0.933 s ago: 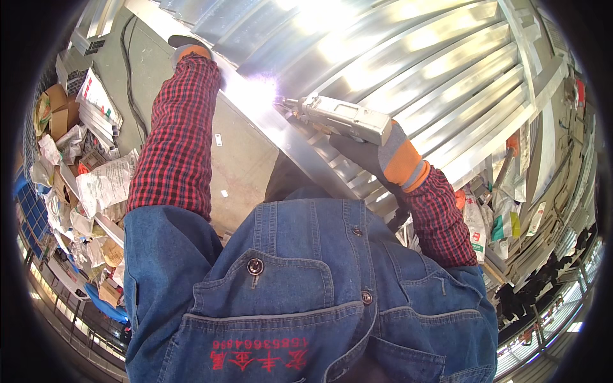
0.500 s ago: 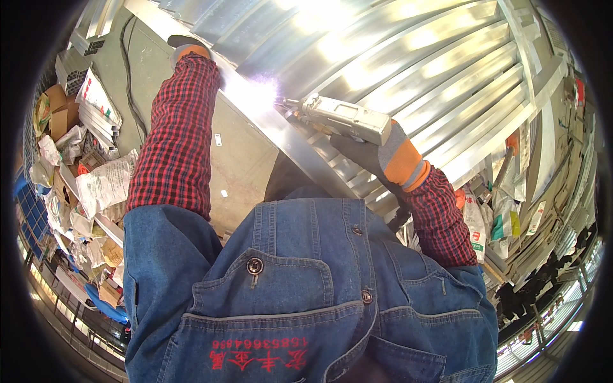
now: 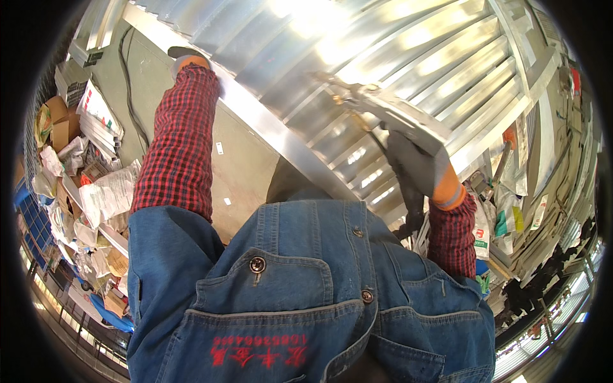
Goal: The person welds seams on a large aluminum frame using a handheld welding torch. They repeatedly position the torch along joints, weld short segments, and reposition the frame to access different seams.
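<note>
A welding gun with a pale boxy body and a brass-coloured fitting is held in my right hand, which wears a grey and orange glove closed around its grip. Its blurred tip is over the ribbed metal panel, to the right of the flat metal frame bar, and no arc shows. At the bar's far left end is my left hand, gloved in the same colours. It touches or lies against the bar's edge, its fingers mostly hidden.
A greenish-grey board with a black cable lies left of the bar. Cardboard boxes and crumpled wrappers are heaped farther left. At right are more bags and long metal strips.
The bright arc at the bar is gone. My right hand has moved the welding gun right and away from the bar, over the panel. My left hand stays almost in place.
</note>
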`<state>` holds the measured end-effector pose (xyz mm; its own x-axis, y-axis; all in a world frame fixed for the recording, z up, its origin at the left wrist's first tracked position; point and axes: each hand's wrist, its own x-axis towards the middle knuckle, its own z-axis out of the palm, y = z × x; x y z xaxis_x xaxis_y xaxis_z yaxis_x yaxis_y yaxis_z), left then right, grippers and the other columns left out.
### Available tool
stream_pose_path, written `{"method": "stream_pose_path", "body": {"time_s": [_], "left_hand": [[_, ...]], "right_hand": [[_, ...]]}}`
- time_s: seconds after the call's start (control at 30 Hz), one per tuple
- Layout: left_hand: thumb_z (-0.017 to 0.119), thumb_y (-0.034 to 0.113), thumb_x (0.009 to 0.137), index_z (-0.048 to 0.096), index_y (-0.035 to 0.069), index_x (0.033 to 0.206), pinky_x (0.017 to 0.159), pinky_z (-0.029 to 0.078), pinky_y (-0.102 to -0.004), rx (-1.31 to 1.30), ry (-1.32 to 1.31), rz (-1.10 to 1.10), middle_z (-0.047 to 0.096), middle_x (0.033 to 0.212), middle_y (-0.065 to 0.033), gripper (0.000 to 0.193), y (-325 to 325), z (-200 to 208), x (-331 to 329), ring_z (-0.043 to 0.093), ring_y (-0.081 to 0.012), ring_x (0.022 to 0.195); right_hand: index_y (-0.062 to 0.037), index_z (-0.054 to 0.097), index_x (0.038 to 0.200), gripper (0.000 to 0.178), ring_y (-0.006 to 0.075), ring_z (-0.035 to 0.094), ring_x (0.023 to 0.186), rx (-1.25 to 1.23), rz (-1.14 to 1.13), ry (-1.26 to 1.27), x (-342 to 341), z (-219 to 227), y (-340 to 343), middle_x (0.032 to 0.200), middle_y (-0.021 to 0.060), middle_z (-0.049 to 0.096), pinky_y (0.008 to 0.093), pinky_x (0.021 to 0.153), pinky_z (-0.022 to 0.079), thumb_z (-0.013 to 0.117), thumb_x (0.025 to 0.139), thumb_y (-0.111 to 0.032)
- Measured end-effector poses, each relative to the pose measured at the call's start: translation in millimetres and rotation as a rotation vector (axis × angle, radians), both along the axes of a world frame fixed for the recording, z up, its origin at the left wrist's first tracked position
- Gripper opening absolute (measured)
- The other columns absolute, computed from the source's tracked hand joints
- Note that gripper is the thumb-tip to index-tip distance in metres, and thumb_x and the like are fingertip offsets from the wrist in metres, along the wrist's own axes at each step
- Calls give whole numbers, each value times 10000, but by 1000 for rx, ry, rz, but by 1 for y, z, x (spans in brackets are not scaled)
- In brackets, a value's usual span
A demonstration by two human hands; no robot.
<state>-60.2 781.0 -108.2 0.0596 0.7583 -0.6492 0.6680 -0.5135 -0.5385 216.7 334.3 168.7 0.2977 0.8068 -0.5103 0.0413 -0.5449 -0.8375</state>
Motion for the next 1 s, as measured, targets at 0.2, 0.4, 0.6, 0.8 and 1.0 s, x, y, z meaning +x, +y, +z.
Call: {"method": "stream_pose_path", "body": {"time_s": [0.2,0.4,0.6,0.8,1.0], "left_hand": [[761,505,998,577,203,1619,1225,466,-455,-47,53,-116,591,1640,-54,715,-15,20,14,590,-264,1479],[728,513,1030,545,191,1644,1241,432,-464,-146,104,-65,567,1662,-78,718,-30,63,32,567,-281,1505],[563,458,1133,544,159,1639,1246,411,-433,-200,95,84,588,1646,-59,588,-33,67,34,562,-255,1505],[402,361,1194,381,154,1714,1276,354,-333,-88,106,165,494,1718,-56,560,-40,51,32,513,-180,1534],[349,336,1192,389,97,1690,1282,379,-360,183,-535,757,469,1721,-121,553,-36,21,12,484,-224,1554]], "right_hand": [[21,691,1325,336,135,688,873,-180,-254,62,19,50,-58,987,51,729,290,759,542,698,1039,-155],[25,668,1335,383,168,704,945,-233,-483,-292,31,28,-107,1062,87,755,323,830,565,726,1014,-177],[-85,515,1600,720,310,747,1126,-408,-694,-761,47,-56,-125,1225,178,782,410,981,557,802,986,-327],[-145,519,1613,754,359,729,1207,-443,-786,-823,52,-118,-103,1299,200,755,448,1032,554,825,959,-360],[-146,523,1600,758,386,727,1155,-589,-736,-1045,46,-137,-83,1262,189,756,488,1013,558,835,945,-366]]}}
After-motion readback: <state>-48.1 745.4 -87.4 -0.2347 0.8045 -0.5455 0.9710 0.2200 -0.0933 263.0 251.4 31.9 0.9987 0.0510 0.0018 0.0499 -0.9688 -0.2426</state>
